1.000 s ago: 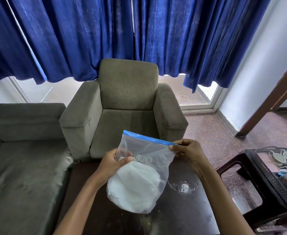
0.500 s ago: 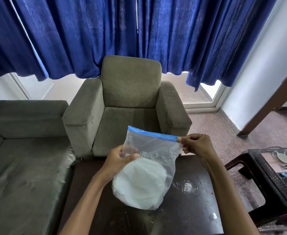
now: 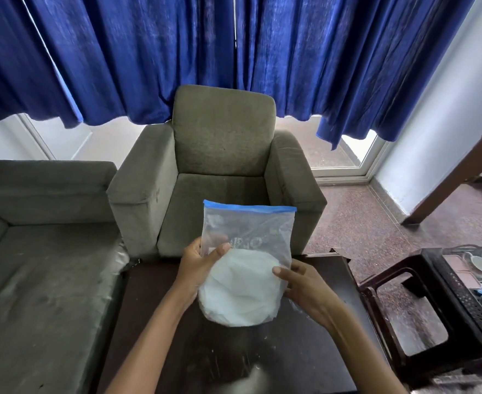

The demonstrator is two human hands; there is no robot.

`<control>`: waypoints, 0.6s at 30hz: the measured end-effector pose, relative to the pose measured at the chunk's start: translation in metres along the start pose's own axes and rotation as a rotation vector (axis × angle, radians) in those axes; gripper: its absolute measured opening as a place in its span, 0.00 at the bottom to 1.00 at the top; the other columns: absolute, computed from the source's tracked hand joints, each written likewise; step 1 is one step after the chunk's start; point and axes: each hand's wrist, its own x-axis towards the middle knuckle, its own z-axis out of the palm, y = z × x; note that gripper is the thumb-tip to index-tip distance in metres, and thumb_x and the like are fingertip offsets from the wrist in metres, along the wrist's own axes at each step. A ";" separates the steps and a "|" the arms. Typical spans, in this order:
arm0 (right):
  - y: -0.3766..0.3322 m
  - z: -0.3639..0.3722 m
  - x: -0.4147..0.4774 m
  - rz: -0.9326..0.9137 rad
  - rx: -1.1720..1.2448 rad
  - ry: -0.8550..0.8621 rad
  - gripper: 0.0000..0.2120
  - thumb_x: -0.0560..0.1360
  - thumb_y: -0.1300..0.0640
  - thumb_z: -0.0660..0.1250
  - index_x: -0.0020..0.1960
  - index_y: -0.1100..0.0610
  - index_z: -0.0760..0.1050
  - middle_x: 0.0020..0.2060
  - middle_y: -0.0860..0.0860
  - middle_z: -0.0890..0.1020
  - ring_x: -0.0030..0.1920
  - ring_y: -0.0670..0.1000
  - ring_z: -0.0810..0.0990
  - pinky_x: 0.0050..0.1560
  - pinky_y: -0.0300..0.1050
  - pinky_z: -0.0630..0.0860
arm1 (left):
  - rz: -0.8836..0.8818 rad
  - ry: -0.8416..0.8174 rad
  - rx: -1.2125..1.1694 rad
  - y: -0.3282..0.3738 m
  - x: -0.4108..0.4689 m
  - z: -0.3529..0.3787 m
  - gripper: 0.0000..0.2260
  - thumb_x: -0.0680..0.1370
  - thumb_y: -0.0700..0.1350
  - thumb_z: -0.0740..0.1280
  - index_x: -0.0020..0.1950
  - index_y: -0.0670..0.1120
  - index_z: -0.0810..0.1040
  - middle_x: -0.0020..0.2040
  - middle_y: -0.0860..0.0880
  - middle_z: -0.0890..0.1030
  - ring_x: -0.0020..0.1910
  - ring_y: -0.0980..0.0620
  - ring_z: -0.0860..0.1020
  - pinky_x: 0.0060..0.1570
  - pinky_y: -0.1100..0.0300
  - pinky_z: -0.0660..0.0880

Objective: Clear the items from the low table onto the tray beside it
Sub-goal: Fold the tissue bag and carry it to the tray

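Clear blue-topped bag [image 3: 248,231] of white discs [image 3: 240,291]

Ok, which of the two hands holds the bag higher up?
The left hand, thumb pinching the zip bag above the white contents; the right hand grips lower, beside them.

so the low table [image 3: 305,351] is a dark glossy top, pretty scuffed, with whitish specks and smears across it. just to its right a dark stool [image 3: 369,302] stands on the speckled reddish floor [image 3: 362,223], and on the stool sits a black perforated tray [image 3: 461,294] with two small white dishes [image 3: 481,264] and something flat and pinkish [image 3: 456,263] in it
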 end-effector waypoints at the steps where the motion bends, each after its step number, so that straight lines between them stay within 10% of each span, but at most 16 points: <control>1: 0.001 0.002 0.002 -0.007 0.021 0.040 0.23 0.64 0.58 0.75 0.56 0.65 0.78 0.53 0.60 0.83 0.52 0.59 0.82 0.56 0.56 0.77 | -0.033 -0.021 -0.048 0.000 -0.001 0.000 0.12 0.70 0.49 0.72 0.52 0.48 0.79 0.47 0.47 0.84 0.45 0.50 0.83 0.38 0.59 0.79; 9: -0.008 0.000 0.010 -0.134 0.080 0.161 0.12 0.61 0.61 0.75 0.44 0.62 0.82 0.44 0.60 0.84 0.44 0.57 0.82 0.48 0.51 0.80 | -0.051 -0.185 -0.068 -0.012 -0.001 -0.014 0.47 0.57 0.49 0.81 0.72 0.58 0.62 0.55 0.45 0.83 0.56 0.48 0.81 0.53 0.54 0.78; 13: -0.008 0.002 0.009 -0.207 0.039 0.193 0.12 0.64 0.68 0.72 0.47 0.61 0.81 0.43 0.57 0.85 0.43 0.55 0.83 0.46 0.48 0.81 | 0.072 -0.135 -0.013 -0.009 -0.002 -0.017 0.39 0.66 0.36 0.76 0.67 0.66 0.64 0.55 0.48 0.83 0.54 0.52 0.81 0.48 0.62 0.79; 18: -0.012 0.008 0.009 -0.357 -0.129 0.322 0.25 0.65 0.77 0.69 0.53 0.53 0.71 0.39 0.53 0.84 0.41 0.53 0.82 0.41 0.43 0.80 | 0.168 -0.145 0.218 -0.003 0.000 -0.021 0.39 0.67 0.41 0.76 0.64 0.74 0.62 0.69 0.50 0.72 0.66 0.51 0.72 0.64 0.50 0.72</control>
